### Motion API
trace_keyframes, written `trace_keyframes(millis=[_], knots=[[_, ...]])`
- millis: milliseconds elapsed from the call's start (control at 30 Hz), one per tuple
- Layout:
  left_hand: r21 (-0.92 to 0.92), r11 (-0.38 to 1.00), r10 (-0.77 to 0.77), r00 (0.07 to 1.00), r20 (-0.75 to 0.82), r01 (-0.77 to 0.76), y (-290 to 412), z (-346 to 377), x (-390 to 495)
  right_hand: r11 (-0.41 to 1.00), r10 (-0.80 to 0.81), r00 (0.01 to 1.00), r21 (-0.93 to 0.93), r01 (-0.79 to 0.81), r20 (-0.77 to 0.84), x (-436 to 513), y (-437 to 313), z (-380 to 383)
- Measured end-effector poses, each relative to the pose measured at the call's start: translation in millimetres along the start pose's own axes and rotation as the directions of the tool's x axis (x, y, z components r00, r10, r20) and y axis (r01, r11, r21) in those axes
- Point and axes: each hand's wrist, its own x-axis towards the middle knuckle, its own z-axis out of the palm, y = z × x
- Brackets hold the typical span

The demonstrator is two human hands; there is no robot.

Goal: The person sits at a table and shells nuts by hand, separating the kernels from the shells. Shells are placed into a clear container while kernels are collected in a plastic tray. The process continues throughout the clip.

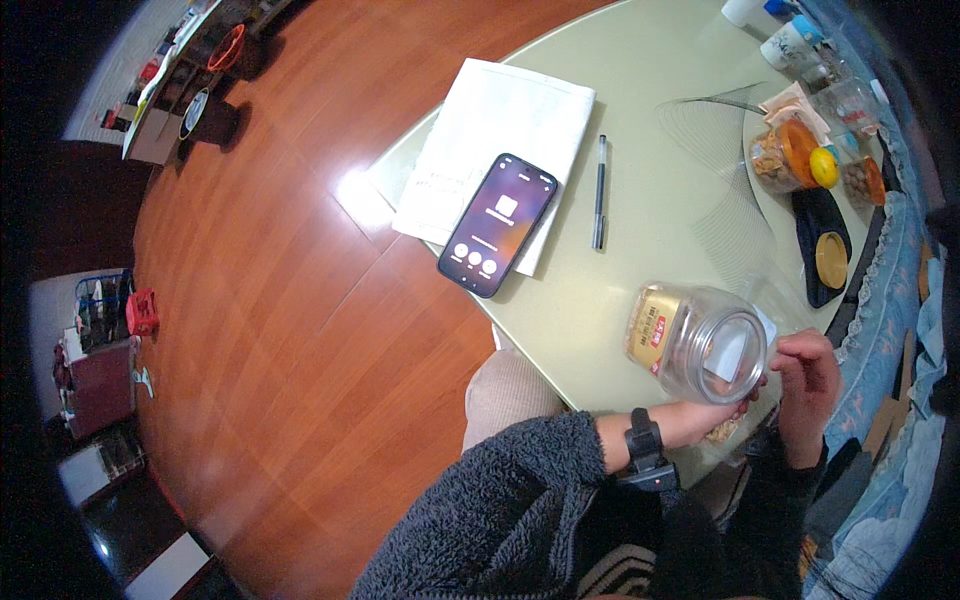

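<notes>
A clear plastic jar (682,341) with a gold and red label stands uncovered on the table, its round mouth facing up. A white piece (726,354), perhaps paper, shows through the mouth. My left hand (694,421), with a black band at the wrist, reaches behind the jar's near side. The jar hides most of its fingers, and whether it grips anything is unclear. My right hand (808,386) is just right of the jar's rim with bent fingers, close to the left fingertips. Small light-brown pieces (724,430) lie below my left hand.
A lit phone (498,225) rests on white papers (510,112) at the table's left edge, beside a pen (600,193). A yellow lid (831,260) lies on a dark object at right. Beyond are an orange-lidded jar (776,161), a lemon (823,166) and a white cup (787,45).
</notes>
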Motion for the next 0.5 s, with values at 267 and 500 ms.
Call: trace_keyframes(millis=[267,500], knots=[[0.337,0.939,-0.087,0.995,0.047,0.067,55.9,-4.6,-32.9,0.509,0.374,0.925,0.818,-0.267,0.069,13.0,24.5,-25.7],[0.150,0.988,0.007,0.998,0.064,-0.017,7.7,-14.5,-6.7,0.439,0.478,0.878,0.864,-0.245,0.006,28.6,19.4,-19.8]])
